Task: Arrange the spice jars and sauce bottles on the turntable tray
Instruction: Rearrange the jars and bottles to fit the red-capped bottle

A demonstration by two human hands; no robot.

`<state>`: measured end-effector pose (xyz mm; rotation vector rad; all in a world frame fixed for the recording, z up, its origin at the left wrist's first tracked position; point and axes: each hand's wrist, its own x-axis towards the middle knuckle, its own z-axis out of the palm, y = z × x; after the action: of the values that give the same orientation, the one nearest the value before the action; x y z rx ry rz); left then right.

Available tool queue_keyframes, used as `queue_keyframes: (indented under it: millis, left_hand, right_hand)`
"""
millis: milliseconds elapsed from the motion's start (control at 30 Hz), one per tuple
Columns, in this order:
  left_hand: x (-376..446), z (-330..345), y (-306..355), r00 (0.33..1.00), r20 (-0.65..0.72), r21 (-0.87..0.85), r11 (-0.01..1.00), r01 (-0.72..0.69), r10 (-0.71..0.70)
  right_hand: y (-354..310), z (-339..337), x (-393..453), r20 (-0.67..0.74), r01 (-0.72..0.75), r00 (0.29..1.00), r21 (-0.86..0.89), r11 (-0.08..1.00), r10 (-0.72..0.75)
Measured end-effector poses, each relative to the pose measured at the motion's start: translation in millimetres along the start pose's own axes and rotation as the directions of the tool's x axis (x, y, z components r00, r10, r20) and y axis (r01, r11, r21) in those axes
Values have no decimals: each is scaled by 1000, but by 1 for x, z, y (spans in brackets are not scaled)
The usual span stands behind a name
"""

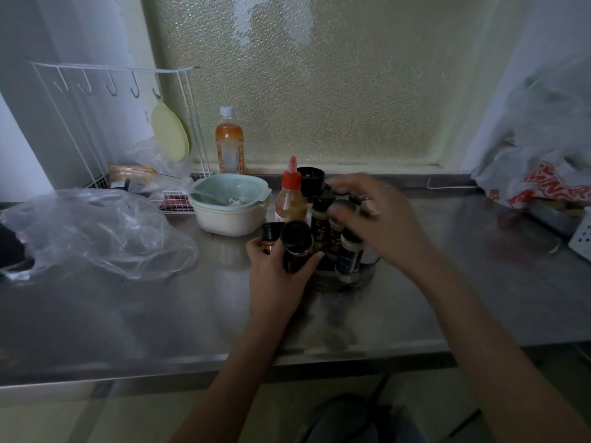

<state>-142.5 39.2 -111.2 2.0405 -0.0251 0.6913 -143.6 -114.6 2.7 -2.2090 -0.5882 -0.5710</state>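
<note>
A clear round turntable tray [347, 281] sits mid-counter, crowded with several dark-capped spice jars [349, 254]. A red-capped sauce bottle [290, 195] and a tall black-lidded jar [311, 180] stand at its back left. My left hand [275, 273] is wrapped around a black-lidded spice jar [296, 244] at the tray's left edge. A small dark-capped bottle [269, 233] stands just behind that hand's fingers. My right hand [380, 219] hovers blurred over the jars on the tray, fingers spread; whether it touches a jar is unclear.
A pale bowl [230, 204] stands left of the tray, with an orange drink bottle [229, 143] behind it. A crumpled clear plastic bag [96, 231] and a white wire rack [108, 123] fill the left. A red-and-white bag [540, 183] lies far right. The steel counter's front edge [287, 362] runs below.
</note>
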Motion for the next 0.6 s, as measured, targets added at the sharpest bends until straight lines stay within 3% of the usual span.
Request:
queue_keyframes:
  millis: [100,167,367,467,600]
  left_hand:
    - [-1,0,0,999,25,54,998,-43,42]
    - [-2,0,-1,997,37,73,995,-70,67]
    - [-3,-2,-1,995,-31,-22,995,-98,97]
    - [-4,-4,-1,988,-85,-107,984,-139,131]
    - [-4,-8,4,970,-134,-89,972,-217,204]
  right_hand:
    - [-21,33,-10,314,115,949,-362,925,5]
    - [-19,42,-11,319,118,947,-464,878,41]
    - [-4,24,9,90,-12,995,-304,953,42]
    - [2,22,25,159,-93,979,-209,973,127]
    - [12,35,35,291,-75,944,-262,962,153]
